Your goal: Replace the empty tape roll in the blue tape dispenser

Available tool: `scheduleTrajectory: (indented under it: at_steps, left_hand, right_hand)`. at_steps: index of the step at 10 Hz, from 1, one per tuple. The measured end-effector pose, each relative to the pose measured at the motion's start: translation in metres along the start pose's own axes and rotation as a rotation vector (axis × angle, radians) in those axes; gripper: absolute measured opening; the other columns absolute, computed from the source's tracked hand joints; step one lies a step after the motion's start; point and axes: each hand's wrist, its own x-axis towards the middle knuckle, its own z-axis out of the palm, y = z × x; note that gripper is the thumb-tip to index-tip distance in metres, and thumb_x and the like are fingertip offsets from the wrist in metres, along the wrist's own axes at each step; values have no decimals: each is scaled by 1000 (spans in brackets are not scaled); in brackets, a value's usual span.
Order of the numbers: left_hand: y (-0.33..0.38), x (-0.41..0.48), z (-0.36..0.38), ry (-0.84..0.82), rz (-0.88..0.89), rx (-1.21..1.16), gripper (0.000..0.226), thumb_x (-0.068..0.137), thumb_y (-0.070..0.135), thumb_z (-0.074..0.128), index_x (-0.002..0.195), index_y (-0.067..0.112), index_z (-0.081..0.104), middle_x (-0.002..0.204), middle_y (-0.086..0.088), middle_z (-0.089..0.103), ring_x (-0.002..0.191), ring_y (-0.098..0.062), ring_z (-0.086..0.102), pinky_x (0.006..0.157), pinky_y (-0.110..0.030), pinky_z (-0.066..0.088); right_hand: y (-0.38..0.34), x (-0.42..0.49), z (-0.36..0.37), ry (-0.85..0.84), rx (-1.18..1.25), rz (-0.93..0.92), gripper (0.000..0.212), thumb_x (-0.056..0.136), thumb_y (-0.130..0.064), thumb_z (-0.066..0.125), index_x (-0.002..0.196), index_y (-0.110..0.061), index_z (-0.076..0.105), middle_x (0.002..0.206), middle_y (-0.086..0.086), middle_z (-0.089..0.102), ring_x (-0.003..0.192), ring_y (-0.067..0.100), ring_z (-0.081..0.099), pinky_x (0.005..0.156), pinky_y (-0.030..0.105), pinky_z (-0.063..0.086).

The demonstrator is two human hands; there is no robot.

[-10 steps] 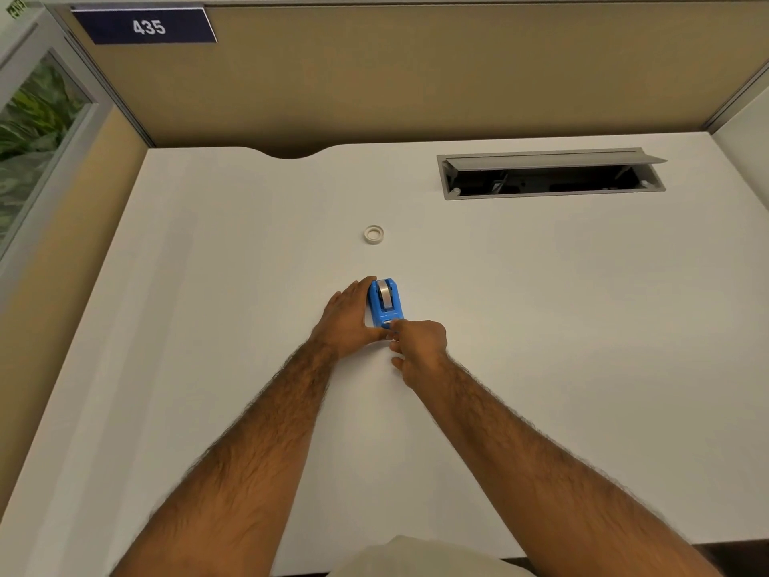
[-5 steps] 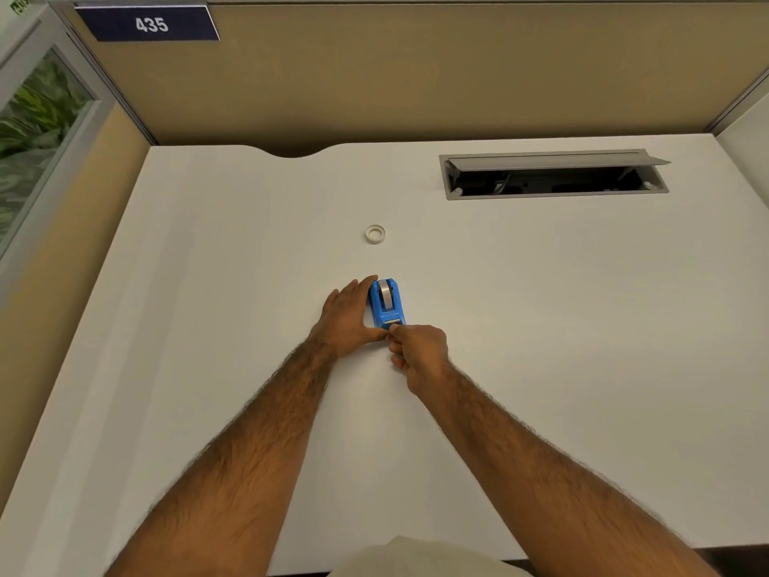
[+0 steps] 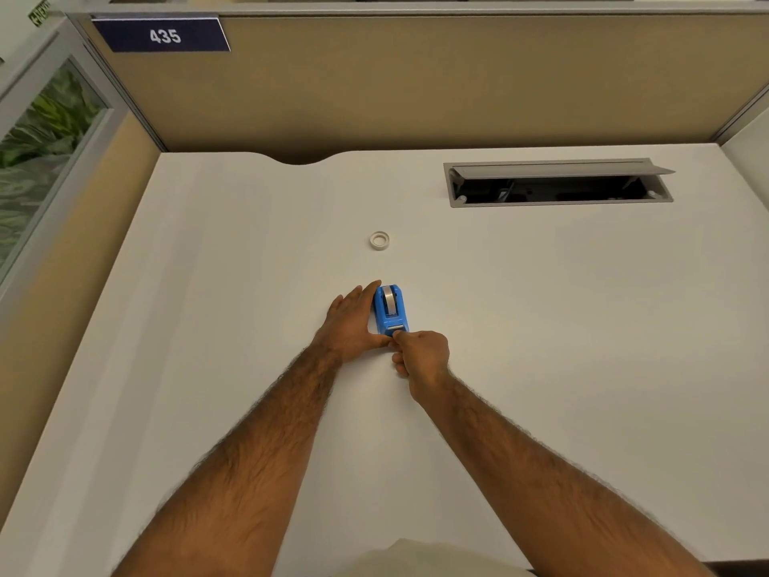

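Note:
The blue tape dispenser (image 3: 390,310) stands on the white desk (image 3: 541,326), with a grey-white roll seated in its top. My left hand (image 3: 351,322) lies flat against its left side, fingers stretched along the body and thumb at the near end. My right hand (image 3: 422,358) is curled, thumb and forefinger pinched together at the dispenser's near cutter end; whether tape is between them is too small to tell. A small, thin white ring, a tape core (image 3: 379,240), lies flat on the desk beyond the dispenser.
A grey cable hatch (image 3: 557,183) with its lid raised is set into the desk at the back right. Tan partition walls close the back and left. A number sign (image 3: 162,35) hangs top left.
My right hand's fingertips have stayed pinched at the dispenser's near end, shifting slightly. The left hand and dispenser have not moved.

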Motion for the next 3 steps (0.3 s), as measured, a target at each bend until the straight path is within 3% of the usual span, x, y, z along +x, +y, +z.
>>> scheduleTrajectory:
  at_steps: [1, 2, 3]
  left_hand:
    - [3, 0, 0, -24, -2, 13, 116, 71, 61, 76, 156, 26, 5, 163, 1, 22, 150, -20, 18, 123, -44, 9]
    - [-6, 0, -6, -98, 25, -71, 117, 73, 46, 81, 157, 27, 1, 164, 5, 15, 151, -16, 13, 123, -40, 10]
    - [-12, -3, -17, -122, 12, -135, 105, 79, 30, 75, 156, 28, 4, 165, 7, 12, 150, -13, 15, 120, -34, 16]
  right_hand:
    - [3, 3, -1, 31, -93, -36, 20, 88, -25, 67, 83, -6, 64, 73, 13, 68, 53, 18, 60, 53, 29, 54]
    - [7, 11, -7, 61, -296, -80, 24, 84, -31, 71, 79, -12, 59, 78, 11, 70, 58, 21, 67, 64, 35, 61]
    - [8, 15, -14, 64, -449, -100, 23, 83, -31, 73, 84, -12, 59, 82, 9, 70, 70, 26, 71, 74, 41, 61]
